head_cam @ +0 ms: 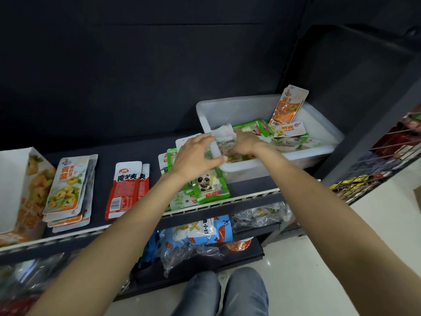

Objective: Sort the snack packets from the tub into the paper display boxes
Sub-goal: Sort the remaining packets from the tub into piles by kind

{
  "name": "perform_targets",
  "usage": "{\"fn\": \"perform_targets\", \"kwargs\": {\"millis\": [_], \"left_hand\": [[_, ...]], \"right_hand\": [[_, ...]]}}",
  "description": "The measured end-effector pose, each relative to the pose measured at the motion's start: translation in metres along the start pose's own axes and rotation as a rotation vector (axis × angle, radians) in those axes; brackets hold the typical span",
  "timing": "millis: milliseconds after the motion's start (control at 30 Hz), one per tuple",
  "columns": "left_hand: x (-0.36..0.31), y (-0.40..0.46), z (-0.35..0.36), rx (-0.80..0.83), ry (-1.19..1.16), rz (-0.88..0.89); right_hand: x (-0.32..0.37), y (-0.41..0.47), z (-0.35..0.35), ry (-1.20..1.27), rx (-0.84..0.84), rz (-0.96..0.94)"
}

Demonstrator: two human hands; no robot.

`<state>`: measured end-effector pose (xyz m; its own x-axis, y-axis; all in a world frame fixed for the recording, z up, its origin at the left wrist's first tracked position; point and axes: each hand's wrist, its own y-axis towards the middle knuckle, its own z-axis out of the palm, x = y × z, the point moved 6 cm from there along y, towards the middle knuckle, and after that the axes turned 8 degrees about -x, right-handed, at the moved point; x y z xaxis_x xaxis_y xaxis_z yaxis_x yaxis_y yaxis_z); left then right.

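- Dark shelf board (136,151) with a pale front rail: carries all items listed here down to the hands.
- White translucent plastic tub (319,124), rectangular, at the right end of the shelf: holds a loose heap of green and orange-and-white snack packets (284,135); one orange-and-white packet (287,106) stands on end against the far wall.
- Pile of green foil packets with a panda picture (208,184): lies on the shelf just in front of the tub's left corner, at the rail.
- Two red-and-white flat packets (125,188): side by side and overlapping, at mid-shelf.
- Stack of long white packets printed with yellow-green ring snacks (68,188): lies left of the red pair, apart from it.
- White paper display box with orange food print (22,190): stands at the left end, just beside the ring-snack stack; its contents cannot be told.
- Left hand (196,156): fingers spread, over the tub's near-left corner and the panda pile; whether it grips anything cannot be told.
- Right hand (245,142): inside the tub at its left end, fingers curled around a pale crumpled packet (224,139).
- Lower shelf (250,252): blue-and-white bags with red shrimp drawings (205,229) and clear plastic bags (262,215).
- Grey trouser legs (223,293) on a pale floor (319,236), below.
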<state>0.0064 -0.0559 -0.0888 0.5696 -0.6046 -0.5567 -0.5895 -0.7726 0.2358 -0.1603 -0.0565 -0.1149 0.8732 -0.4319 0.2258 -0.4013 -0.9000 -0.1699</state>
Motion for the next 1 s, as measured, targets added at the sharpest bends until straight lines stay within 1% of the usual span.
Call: {"fn": "perform_targets", "kwargs": {"millis": [100,167,200,267,333,367,433,467,533,633,700,767,867,1000], "left_hand": [[0.003,-0.002,0.002,-0.010,-0.075,-0.015],[0.003,-0.003,0.002,-0.023,-0.107,-0.016],[0.002,-0.003,0.001,-0.040,-0.118,-0.011],[0.000,-0.002,-0.005,-0.101,-0.187,-0.029],[-0.001,-0.001,-0.014,-0.148,-0.382,-0.129],[-0.001,-0.001,-0.017,-0.147,-0.530,-0.193],[-0.001,-0.004,-0.024,-0.141,-0.824,-0.293],[0.001,-0.006,-0.028,-0.158,-0.921,-0.313],[0.010,-0.011,-0.034,-0.214,-0.976,-0.335],[0.039,-0.028,-0.024,-0.306,-0.844,-0.449],[0.061,-0.042,-0.012,-0.350,-0.752,-0.553],[0.077,-0.052,-0.005,-0.359,-0.596,-0.597],[0.081,-0.056,-0.004,-0.263,-0.226,-0.515],[0.071,-0.060,-0.003,-0.126,0.054,-0.416]], "right_hand": [[-0.001,0.001,-0.002,0.090,-0.079,0.021],[-0.004,-0.012,-0.020,0.275,-0.172,0.039],[-0.005,-0.021,-0.033,0.362,-0.248,0.040],[-0.002,-0.044,-0.065,0.468,-0.457,-0.009],[0.004,-0.067,-0.088,0.634,-0.624,-0.066],[0.010,-0.078,-0.095,0.739,-0.649,-0.099],[0.025,-0.089,-0.096,0.878,-0.611,-0.145],[0.035,-0.092,-0.090,0.886,-0.576,-0.163],[0.056,-0.097,-0.071,0.758,-0.567,-0.171],[0.083,-0.105,-0.034,0.479,-0.579,-0.178],[0.101,-0.109,-0.004,0.300,-0.511,-0.231],[0.114,-0.114,0.026,0.133,-0.416,-0.291],[0.113,-0.117,0.059,-0.026,-0.310,-0.323],[0.100,-0.123,0.066,-0.132,-0.384,-0.343]]}}
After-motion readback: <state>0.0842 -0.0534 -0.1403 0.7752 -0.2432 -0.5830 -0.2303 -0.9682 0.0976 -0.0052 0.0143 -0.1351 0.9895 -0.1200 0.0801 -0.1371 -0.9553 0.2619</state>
